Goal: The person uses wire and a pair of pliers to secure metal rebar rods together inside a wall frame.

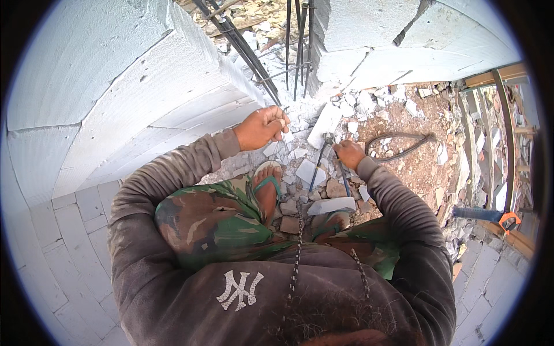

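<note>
My left hand (pixel 262 128) is closed, its thumb and fingers pinched on thin tie wire (pixel 285 142) that hangs down toward the rubble. It is beside the foot of a white block wall (pixel 173 98), just below upright steel bars (pixel 245 49). To its right, my right hand (pixel 350 154) is closed round one handle of a pair of pincers (pixel 318 166) with spread blue handles. The pincers' head points away from me, against a pale block piece (pixel 325 124). The fingertips of my right hand are partly hidden.
A bent bundle of dark wire (pixel 404 144) lies on the dirt at right. Farther right, a handsaw (pixel 479 214) with an orange-edged handle rests by wooden boards. More steel bars (pixel 300 46) stand between the walls. Broken block pieces (pixel 332 205) surround my sandalled feet.
</note>
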The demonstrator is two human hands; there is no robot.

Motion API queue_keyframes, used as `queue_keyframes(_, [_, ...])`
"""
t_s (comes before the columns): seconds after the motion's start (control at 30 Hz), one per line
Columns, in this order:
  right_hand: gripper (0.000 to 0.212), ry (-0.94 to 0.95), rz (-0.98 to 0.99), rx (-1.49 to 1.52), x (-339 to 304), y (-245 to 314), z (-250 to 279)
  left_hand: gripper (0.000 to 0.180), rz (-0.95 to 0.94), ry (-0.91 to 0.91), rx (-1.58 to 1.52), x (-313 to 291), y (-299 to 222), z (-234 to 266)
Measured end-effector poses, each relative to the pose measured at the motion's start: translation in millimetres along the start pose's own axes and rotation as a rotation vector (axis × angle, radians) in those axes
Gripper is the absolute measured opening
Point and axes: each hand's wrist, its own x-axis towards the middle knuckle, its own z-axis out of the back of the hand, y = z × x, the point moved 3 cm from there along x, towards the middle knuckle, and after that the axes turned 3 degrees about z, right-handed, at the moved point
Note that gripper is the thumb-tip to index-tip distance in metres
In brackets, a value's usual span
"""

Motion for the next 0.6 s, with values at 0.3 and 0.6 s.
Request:
queue_keyframes(0.3, [0.030,0.363,-0.023,0.882,-14.9,101.2,-77.5,0.019,-0.119,-0.342,-0.411,11.2,43.4,-17.9])
queue_keyframes(0.6, [0.028,0.044,0.493,0.664,-6.0,98.5,-65.5,0.024,0.139,-0.293,-0.801,8.2,61.3,10.4])
